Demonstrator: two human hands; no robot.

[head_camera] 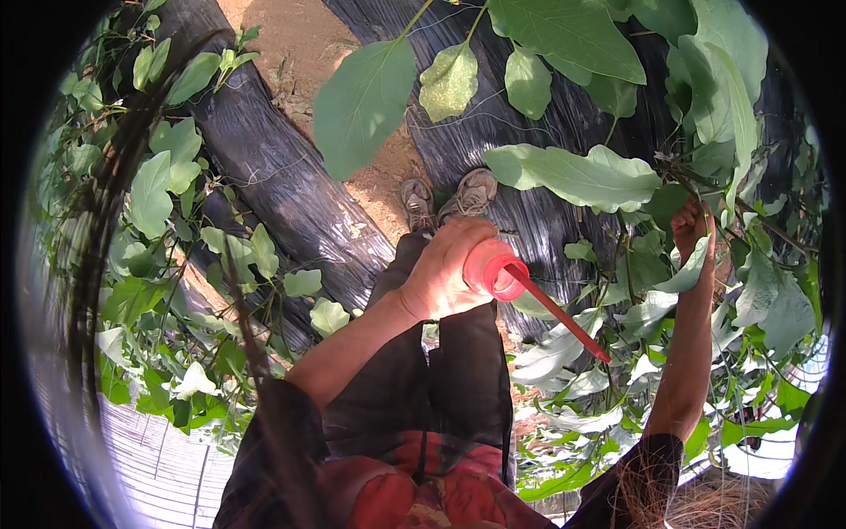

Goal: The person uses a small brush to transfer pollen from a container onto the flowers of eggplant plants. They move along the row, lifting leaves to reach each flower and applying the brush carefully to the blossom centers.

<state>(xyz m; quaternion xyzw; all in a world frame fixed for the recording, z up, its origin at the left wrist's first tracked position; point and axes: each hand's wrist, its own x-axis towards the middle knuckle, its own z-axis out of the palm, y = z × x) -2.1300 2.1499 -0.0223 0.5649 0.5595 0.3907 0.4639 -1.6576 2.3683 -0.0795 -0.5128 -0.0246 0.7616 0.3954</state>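
Note:
My left hand (449,271) is wrapped around a small red plastic bottle (481,263) in front of my legs. Its open mouth faces right, and a thin red stick (562,316) juts out of it, slanting down and right to a slightly wider tip. On the right, my right hand (689,228) reaches among the leaves of a tall broad-leaved plant (714,168), which looks like eggplant. Its fingers are curled close to a stem (691,177). A leaf (689,270) crosses the wrist, and whether the fingers grip anything cannot be made out.
Black plastic mulch film (291,172) covers the beds on both sides of a bare soil path (284,59). My shoes (470,192) stand at the bed's edge. Large leaves (365,106) hang overhead, more plants (152,192) crowd the left, and thin wires cross the bed.

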